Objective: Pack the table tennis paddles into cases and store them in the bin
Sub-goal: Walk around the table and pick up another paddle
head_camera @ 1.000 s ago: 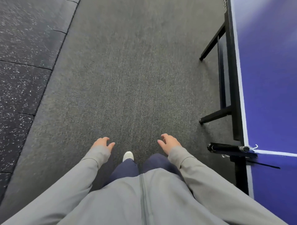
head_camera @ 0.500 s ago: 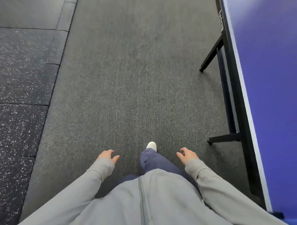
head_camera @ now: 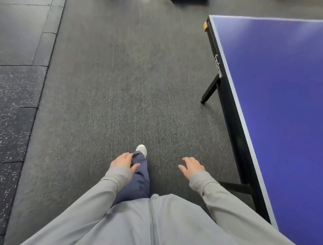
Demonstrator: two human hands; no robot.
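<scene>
**Inspector:** Paddles: none in view. No cases and no bin either. Record that the task's items lie outside the head view, position unknown.

**Assistant:** Noted. Hands?

**Inspector:** Left hand [head_camera: 124,161] hangs empty, fingers loosely spread, just over the blue trouser leg [head_camera: 138,176]. Right hand [head_camera: 191,167] also empty, fingers relaxed and apart, hanging over the carpet [head_camera: 113,96]. Neither holds or touches any equipment.

**Assistant:** Surroundings?

**Inspector:** Blue table [head_camera: 279,105] on the person's right, its far corner visible, surface bare in the part shown. A black leg [head_camera: 208,91] angles out from the frame onto the carpet. One white shoe [head_camera: 142,150] is forward. Speckled rubber mats [head_camera: 15,108] lie left of the carpet, with a seam between them.

**Assistant:** Stage of work?

**Inspector:** In my judgement, transit alongside the table; packing is not under way at this moment.

**Assistant:** Risks?

**Inspector:** Three. First, the splayed leg and the lower crossbar near the right sleeve: passing too close could catch a foot or shin. Second, the table corner ahead: turning tightly round it could knock a hip or the right hand. Third, the seam at the mats: drifting left could mean a stumble if it is raised, which I cannot confirm. Also, a dark object [head_camera: 188,1] at the top edge is too blurred to identify.
</scene>
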